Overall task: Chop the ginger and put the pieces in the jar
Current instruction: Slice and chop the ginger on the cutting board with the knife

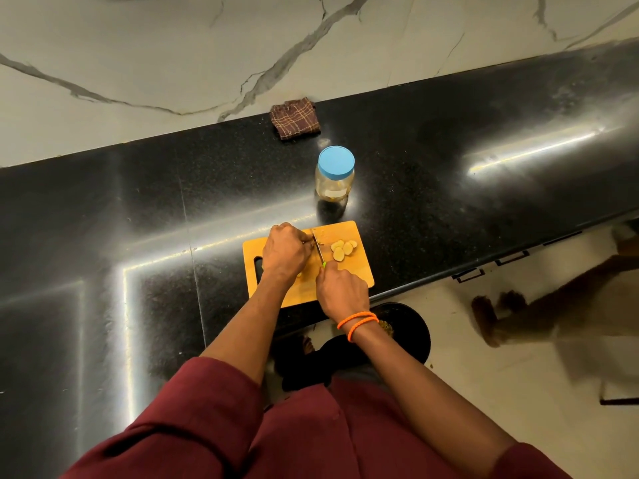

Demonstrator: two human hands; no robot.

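A wooden cutting board (356, 271) lies on the black counter near its front edge. My left hand (285, 252) is curled over a piece of ginger on the board; the ginger is almost wholly hidden under the fingers. My right hand (340, 290) grips a knife (318, 249) by its green handle, with the blade standing just right of my left fingertips. Several pale ginger slices (342, 249) lie on the board to the right of the blade. A clear jar (334, 178) with a blue lid screwed on stands behind the board.
A folded brown checked cloth (294, 118) lies at the back of the black counter (103, 219), against the marble wall. Below the counter's front edge a black round bin (411, 326) sits on the floor. Dark chair legs (491, 319) stand to the right.
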